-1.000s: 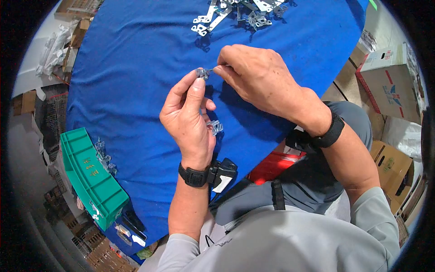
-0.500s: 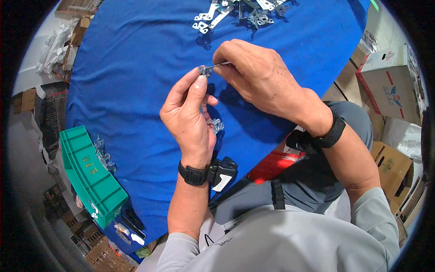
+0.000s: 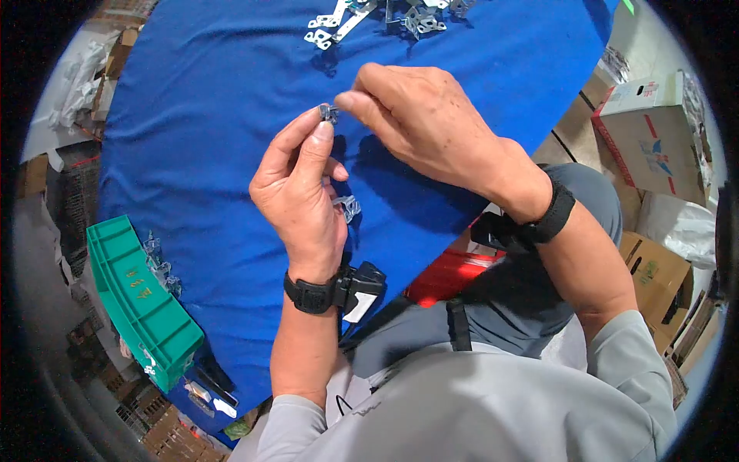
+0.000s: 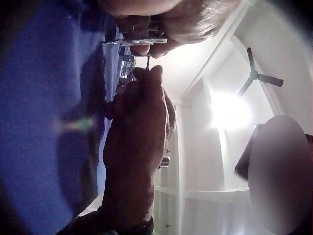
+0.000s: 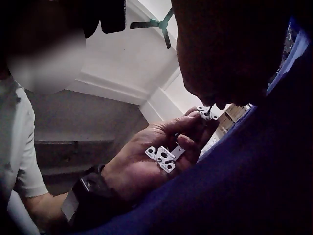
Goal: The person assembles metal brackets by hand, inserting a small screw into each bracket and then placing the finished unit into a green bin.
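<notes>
The left hand (image 3: 299, 185) pinches a small metal fitting (image 3: 329, 115) between thumb and index finger. A second metal fitting (image 5: 161, 157) lies against its palm, held by the lower fingers. The right hand (image 3: 431, 123) is close beside the first fitting, thumb and index finger together; in the right wrist view a thin dark pin (image 5: 210, 108) runs from its fingertips to the fitting (image 5: 207, 114). In the left wrist view, a thin rod (image 4: 148, 62) stands at the right hand's (image 4: 137, 127) fingertips.
Loose metal brackets (image 3: 416, 21) lie at the table's far side. A green tray (image 3: 146, 300) with small brass-coloured pieces stands at the left, more fittings (image 3: 160, 266) beside it. The blue cloth (image 3: 208, 92) covers the table. A red container (image 3: 446, 279) is below its edge.
Both hands have shifted slightly left in the head view, along with the whole scene. The right fingertips have moved closer to the pinched fitting, and the thin pin between them shows less.
</notes>
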`<move>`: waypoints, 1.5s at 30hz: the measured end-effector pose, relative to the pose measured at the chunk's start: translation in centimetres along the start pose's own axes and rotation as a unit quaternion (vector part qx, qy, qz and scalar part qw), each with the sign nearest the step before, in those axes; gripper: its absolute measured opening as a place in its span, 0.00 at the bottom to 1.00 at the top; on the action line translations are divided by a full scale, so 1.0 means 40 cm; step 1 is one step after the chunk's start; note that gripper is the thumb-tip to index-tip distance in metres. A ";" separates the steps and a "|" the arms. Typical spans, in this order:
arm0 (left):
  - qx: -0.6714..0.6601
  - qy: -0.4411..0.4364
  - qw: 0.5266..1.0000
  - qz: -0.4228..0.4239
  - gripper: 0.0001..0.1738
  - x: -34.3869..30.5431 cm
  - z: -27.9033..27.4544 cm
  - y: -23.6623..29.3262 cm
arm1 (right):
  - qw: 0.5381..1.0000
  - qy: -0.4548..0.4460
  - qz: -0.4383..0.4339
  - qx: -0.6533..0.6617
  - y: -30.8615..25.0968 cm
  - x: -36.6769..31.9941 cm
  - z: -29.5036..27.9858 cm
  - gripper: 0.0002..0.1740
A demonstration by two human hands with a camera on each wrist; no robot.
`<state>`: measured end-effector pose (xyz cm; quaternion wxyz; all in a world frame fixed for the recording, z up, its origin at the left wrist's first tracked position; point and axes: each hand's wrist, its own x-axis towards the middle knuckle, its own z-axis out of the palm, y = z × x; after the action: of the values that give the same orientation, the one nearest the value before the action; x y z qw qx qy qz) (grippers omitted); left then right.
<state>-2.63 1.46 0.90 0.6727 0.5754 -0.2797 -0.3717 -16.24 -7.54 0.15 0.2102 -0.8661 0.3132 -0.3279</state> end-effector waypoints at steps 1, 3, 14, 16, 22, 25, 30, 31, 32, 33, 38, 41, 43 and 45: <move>-0.004 0.002 1.000 0.003 0.11 0.001 0.000 0.000 | 0.999 0.028 -0.017 0.029 0.004 0.001 0.010 0.13; 0.006 -0.003 1.000 0.007 0.11 0.002 -0.002 -0.003 | 0.996 0.056 -0.034 0.058 0.006 0.004 0.019 0.13; -0.012 0.004 1.000 -0.003 0.11 0.000 0.002 0.002 | 0.998 0.017 -0.002 0.068 -0.002 0.007 -0.001 0.14; 0.034 -0.008 0.999 0.039 0.11 -0.001 0.001 -0.002 | 0.997 0.041 -0.027 0.054 0.003 0.010 0.004 0.14; 0.048 0.001 0.997 0.052 0.10 -0.003 0.001 -0.003 | 0.998 0.033 -0.022 0.056 0.000 0.005 -0.001 0.17; 0.048 -0.020 0.998 0.035 0.10 -0.006 -0.001 0.006 | 0.999 -0.004 0.006 0.036 -0.002 0.007 -0.015 0.19; 0.059 -0.010 0.998 0.033 0.10 -0.005 0.001 0.005 | 0.995 -0.051 0.062 0.054 -0.004 0.011 -0.018 0.21; 0.056 -0.010 0.998 0.025 0.10 -0.005 0.000 0.006 | 0.996 -0.025 0.050 0.068 -0.004 0.010 -0.013 0.20; 0.056 -0.010 0.998 0.025 0.10 -0.003 0.000 0.005 | 0.996 0.002 0.037 0.082 -0.003 0.008 -0.009 0.20; 0.033 -0.008 0.999 0.017 0.10 -0.001 0.000 0.002 | 0.996 0.001 0.037 0.082 0.000 0.007 -0.003 0.20; 0.017 -0.013 0.999 0.027 0.11 0.006 -0.006 -0.013 | 0.999 0.010 -0.010 0.037 0.002 0.006 -0.002 0.16; 0.030 -0.009 0.999 0.022 0.11 0.003 -0.003 -0.006 | 0.999 -0.028 0.020 0.000 -0.003 0.005 -0.007 0.15; 0.013 -0.012 1.000 0.016 0.11 0.001 0.000 -0.001 | 1.000 0.003 0.006 0.028 0.002 0.005 0.004 0.16; 0.013 -0.012 1.000 0.013 0.11 0.001 0.001 0.001 | 0.998 0.035 -0.008 0.056 0.008 0.006 0.010 0.17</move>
<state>-2.62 1.41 0.95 0.6670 0.5757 -0.2999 -0.3657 -15.92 -7.87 -0.21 0.2446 -0.8435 0.2943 -0.3769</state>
